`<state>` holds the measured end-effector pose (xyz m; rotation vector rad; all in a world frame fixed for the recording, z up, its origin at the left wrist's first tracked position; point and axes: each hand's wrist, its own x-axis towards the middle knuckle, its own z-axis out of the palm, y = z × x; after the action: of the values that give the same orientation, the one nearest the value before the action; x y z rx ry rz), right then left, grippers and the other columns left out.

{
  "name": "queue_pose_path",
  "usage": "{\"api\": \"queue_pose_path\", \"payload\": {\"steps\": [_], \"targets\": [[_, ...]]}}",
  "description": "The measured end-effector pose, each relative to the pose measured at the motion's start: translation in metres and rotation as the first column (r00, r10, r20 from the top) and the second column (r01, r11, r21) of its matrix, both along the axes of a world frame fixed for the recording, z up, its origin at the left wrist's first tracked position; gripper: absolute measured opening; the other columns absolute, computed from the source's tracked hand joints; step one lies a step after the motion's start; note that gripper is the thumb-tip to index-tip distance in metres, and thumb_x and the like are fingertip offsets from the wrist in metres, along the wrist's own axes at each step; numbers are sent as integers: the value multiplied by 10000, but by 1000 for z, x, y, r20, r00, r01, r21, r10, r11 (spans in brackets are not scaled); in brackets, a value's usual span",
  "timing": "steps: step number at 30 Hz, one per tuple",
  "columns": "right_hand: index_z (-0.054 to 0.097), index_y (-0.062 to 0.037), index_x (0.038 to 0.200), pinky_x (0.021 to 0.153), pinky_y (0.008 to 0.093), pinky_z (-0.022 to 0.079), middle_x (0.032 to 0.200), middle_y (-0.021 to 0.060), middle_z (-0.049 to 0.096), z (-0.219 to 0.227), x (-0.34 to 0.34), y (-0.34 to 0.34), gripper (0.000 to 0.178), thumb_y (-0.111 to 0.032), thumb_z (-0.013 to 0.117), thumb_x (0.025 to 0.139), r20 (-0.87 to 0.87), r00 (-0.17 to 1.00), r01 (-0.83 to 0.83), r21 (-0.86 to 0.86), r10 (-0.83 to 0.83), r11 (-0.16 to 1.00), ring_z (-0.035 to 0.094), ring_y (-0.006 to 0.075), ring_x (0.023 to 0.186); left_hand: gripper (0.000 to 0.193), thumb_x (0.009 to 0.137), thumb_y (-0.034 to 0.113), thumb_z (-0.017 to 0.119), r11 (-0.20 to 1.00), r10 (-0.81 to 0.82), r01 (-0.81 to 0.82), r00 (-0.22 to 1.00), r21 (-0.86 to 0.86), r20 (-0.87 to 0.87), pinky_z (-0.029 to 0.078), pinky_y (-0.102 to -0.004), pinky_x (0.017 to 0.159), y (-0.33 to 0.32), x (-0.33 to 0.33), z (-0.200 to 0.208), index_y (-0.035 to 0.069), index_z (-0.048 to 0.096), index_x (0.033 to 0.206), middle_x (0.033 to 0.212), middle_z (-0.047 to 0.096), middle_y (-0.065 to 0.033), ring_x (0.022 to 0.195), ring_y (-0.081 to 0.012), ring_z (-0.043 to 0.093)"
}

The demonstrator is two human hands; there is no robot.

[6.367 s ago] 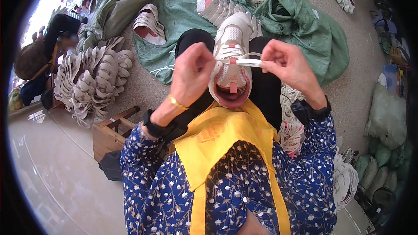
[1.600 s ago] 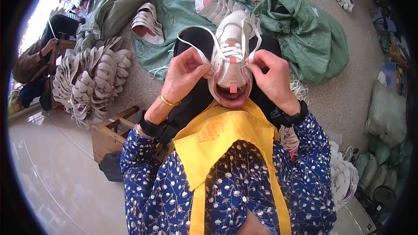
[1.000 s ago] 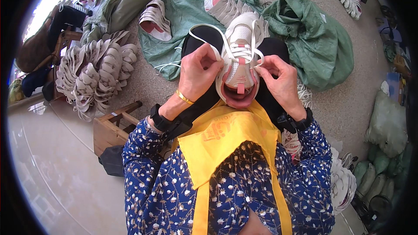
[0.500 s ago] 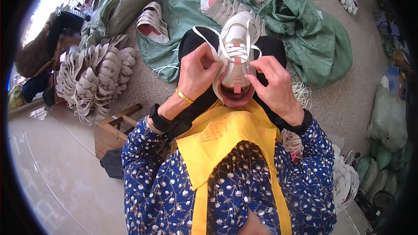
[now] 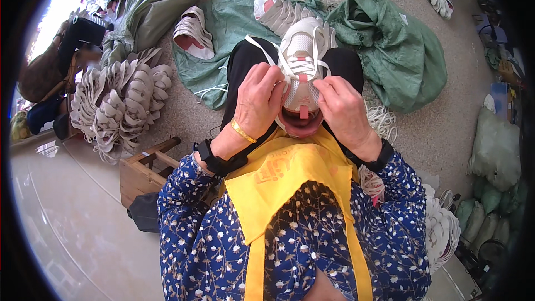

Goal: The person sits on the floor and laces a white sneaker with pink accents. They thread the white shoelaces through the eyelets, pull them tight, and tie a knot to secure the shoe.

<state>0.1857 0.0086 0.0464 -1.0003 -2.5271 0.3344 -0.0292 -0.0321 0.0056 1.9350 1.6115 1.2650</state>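
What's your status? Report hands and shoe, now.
Left hand and right hand both pinching white lace on the white sneaker in the lap. Nothing blocking.

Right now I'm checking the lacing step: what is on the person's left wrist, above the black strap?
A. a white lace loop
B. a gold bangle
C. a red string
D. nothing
B: a thin gold bangle circles the left wrist just below the left hand, which pinches the white lace of the sneaker.
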Motion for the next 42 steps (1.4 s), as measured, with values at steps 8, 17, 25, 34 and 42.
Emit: {"api": "queue_pose_path", "payload": {"steps": [8, 17, 25, 34, 42], "targets": [[593, -7, 952, 769, 359, 557, 933, 125, 567, 4, -5, 13, 195, -9, 639, 762, 188, 978, -108, 84, 91, 991, 622, 288, 900, 200, 810, 12, 700, 996, -81, 78, 995, -51, -63, 478, -450, 763, -8, -1, 24, -2, 565, 956, 891, 531, -163, 868, -386, 558], [587, -16, 909, 745, 365, 536, 923, 105, 551, 11, -10, 22, 134, -62, 660, 806, 205, 975, -114, 156, 80, 981, 606, 272, 874, 168, 834, -21, 630, 998, -33, 27, 993, -50, -116, 482, -471, 769, -9, 9, 13, -11, 529, 968, 900, 533, -175, 871, -385, 562], [568, -4, 910, 752, 407, 507, 918, 117, 540, 1, -13, 25, 130, -46, 678, 854, 3, 996, -89, 96, 89, 991, 593, 298, 874, 183, 837, -1, 648, 998, -12, 10, 1000, -62, -28, 474, -473, 756, -9, 8, 11, -7, 530, 977, 889, 537, -177, 856, -392, 565], [584, -16, 960, 683, 444, 526, 900, 154, 615, 30, -26, -9, 77, -8, 648, 917, -279, 960, -85, -390, -29, 917, 659, 359, 807, 182, 832, 2, 658, 999, 4, -5, 1000, -52, -24, 466, -477, 746, -11, 5, 10, -2, 533, 964, 894, 544, -179, 853, -399, 564], [625, -11, 904, 653, 441, 555, 909, 159, 613, -13, -50, 13, 68, -79, 632, 904, -2, 999, -38, -123, 38, 992, 680, 368, 774, 159, 852, -9, 608, 999, 3, -5, 1000, -46, -24, 462, -477, 750, -9, 9, 2, -5, 510, 977, 885, 533, -181, 848, -402, 559]]}}
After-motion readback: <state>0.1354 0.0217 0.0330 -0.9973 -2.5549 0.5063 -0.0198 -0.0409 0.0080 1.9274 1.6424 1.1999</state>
